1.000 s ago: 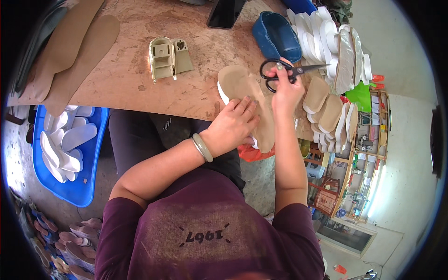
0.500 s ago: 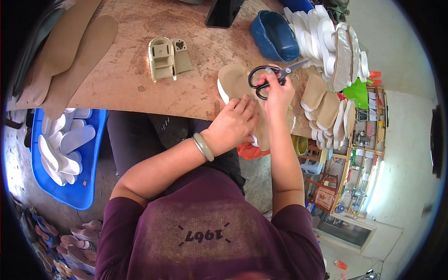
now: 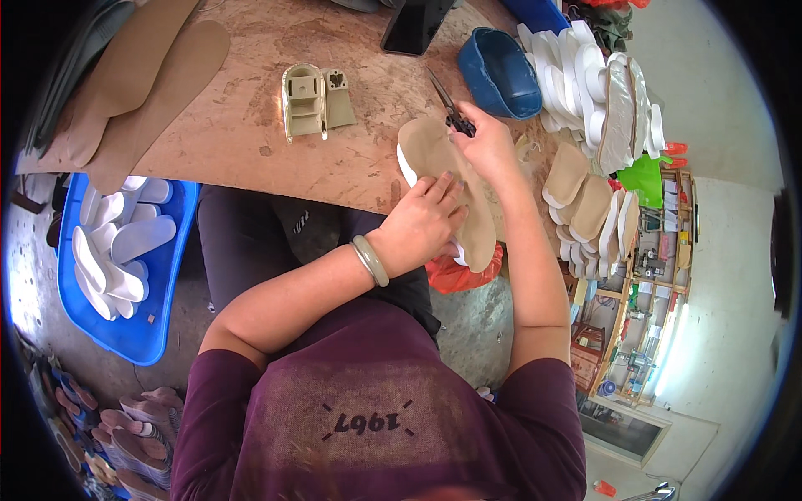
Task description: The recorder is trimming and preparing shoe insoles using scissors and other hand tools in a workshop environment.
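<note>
Brown wood, worn and stained: one broad surface (image 3: 251,154), curving across the person's front.
Blue plastic tray (image 3: 146,349), one, below the surface at the person's left; white sole pieces (image 3: 142,240) heaped in it.
Long tan sheets (image 3: 138,71), overlapping, on the surface's left end.
White soles (image 3: 572,79), a crowded bank, at the far right.
Tan-topped soles (image 3: 591,209), a smaller pile, nearer the person on the right.
Dark blue basin (image 3: 518,107), one, beside the white bank.
Tan-and-white sole (image 3: 474,200), one, at the surface's near edge, its lower end jutting past it.
Left hand (image 3: 420,225), laid over that sole's side, fingers close together on top; whether it grips underneath, I cannot tell from here.
Right hand (image 3: 493,150), closed around scissors, just beyond the sole's right side.
Black phone (image 3: 413,25), one, at the back.
Beige block (image 3: 305,104), hollowed, one, left of the sole.
Black scissors (image 3: 454,115), one pair, blades pointing away from the person.
Pale bangle (image 3: 369,260), one, on the left wrist.
</note>
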The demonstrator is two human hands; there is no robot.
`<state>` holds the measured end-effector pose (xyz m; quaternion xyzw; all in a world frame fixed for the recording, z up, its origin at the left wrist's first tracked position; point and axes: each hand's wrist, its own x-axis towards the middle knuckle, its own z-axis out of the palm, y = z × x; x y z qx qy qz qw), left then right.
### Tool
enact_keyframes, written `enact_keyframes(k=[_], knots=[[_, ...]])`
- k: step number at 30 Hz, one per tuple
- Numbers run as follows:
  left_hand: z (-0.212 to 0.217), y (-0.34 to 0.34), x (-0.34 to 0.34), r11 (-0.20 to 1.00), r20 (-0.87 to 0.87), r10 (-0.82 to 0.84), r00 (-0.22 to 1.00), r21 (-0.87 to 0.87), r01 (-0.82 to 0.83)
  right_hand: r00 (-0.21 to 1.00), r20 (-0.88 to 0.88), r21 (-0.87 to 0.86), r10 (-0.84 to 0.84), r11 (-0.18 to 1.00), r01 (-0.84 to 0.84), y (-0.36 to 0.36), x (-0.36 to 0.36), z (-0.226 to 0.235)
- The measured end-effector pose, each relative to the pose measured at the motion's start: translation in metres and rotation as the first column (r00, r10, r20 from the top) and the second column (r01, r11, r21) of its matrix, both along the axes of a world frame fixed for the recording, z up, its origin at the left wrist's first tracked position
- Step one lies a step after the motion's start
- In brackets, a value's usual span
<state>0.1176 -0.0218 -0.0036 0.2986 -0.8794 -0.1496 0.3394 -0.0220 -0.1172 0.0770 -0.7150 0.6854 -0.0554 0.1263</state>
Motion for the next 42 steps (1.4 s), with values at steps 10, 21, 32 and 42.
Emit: enact_keyframes(k=[10, 21, 32, 42], knots=[[0.001, 0.000, -0.001, 1.000, 0.014, -0.001, 1.000, 0.020, 0.000, 0.994, 0.070, -0.311, 0.079, 0.949, -0.053, 0.028, 0.001, -0.023], [0.004, -0.002, -0.003, 0.996, 0.094, -0.033, 0.995, 0.084, 0.025, 0.961, -0.052, -0.378, 0.272, 0.885, -0.271, 0.028, 0.005, -0.030], [-0.001, 0.003, -0.001, 1.000, -0.034, 0.002, 0.999, 0.013, -0.002, 0.882, 0.466, -0.055, 0.063, 0.998, -0.042, -0.001, -0.023, -0.025], [0.000, 0.004, 0.004, 1.000, -0.025, 0.011, 1.000, 0.018, -0.011, 0.906, 0.420, 0.030, 0.055, 0.997, -0.074, 0.009, -0.010, -0.008]])
